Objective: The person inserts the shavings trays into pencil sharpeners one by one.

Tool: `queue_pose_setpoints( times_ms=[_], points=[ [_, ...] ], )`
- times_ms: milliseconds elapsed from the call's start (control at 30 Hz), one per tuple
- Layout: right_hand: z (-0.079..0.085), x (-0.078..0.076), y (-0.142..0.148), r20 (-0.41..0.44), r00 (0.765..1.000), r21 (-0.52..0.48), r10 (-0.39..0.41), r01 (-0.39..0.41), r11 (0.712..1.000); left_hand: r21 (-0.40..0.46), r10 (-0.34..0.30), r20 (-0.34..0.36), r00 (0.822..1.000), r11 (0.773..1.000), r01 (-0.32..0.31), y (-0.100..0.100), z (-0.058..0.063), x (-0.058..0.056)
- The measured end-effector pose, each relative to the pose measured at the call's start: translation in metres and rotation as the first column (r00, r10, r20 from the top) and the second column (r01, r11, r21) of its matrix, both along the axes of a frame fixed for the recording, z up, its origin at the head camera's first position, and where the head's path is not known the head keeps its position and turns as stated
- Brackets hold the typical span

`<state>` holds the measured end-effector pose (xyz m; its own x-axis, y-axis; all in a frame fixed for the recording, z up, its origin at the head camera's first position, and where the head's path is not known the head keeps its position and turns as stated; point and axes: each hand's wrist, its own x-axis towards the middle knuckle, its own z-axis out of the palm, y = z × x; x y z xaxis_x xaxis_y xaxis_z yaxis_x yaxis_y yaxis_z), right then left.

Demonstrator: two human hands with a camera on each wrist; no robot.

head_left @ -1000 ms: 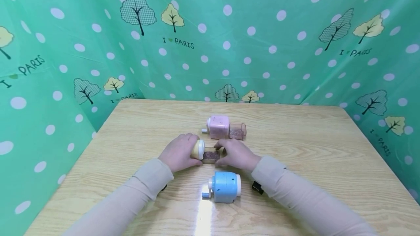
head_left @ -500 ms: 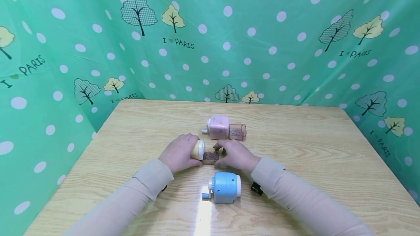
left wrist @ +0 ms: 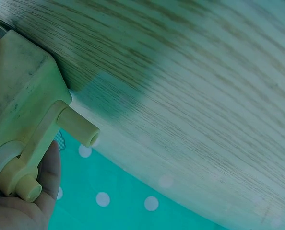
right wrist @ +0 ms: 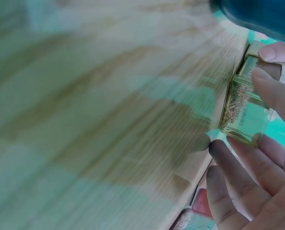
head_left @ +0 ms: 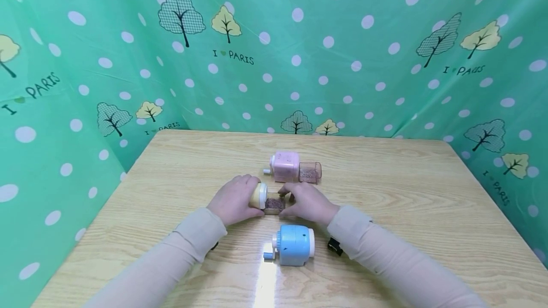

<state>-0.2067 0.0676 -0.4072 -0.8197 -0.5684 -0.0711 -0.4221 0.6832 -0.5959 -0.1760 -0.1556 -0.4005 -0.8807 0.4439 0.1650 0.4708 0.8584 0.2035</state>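
Between my hands on the table lies a yellow crank pencil sharpener (left wrist: 25,96), its crank handle (left wrist: 77,125) sticking out beside the left palm. My left hand (head_left: 233,202) grips the body from the left, covering much of it in the head view. A clear shavings drawer (right wrist: 248,105), partly filled with dark shavings, extends from the other end. With thumb and fingers at its sides, my right hand (head_left: 310,202) holds the drawer's outer end. In the right wrist view, the fingers curl around it close over the wood.
A pink crank sharpener (head_left: 286,166) stands just behind, its shavings drawer (head_left: 309,173) pulled out to the right. Nearer the front is a blue crank sharpener (head_left: 295,245). A green dotted curtain (head_left: 325,65) hangs behind the wooden table (head_left: 398,179).
The right hand and drawer end have shifted very slightly left, toward the yellow sharpener's body. The left hand keeps its grip, and the pink and blue sharpeners stay put.
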Motion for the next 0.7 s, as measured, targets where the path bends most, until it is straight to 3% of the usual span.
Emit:
queue_pose_setpoints(
  times_ms=[700],
  points=[
    [-0.0014,-0.0003,-0.0043,0.023,1.000,-0.016,0.013,-0.013,1.000,0.012,0.008,0.015,1.000,1.000,-0.008,-0.0004,-0.0016,-0.0016]
  ],
)
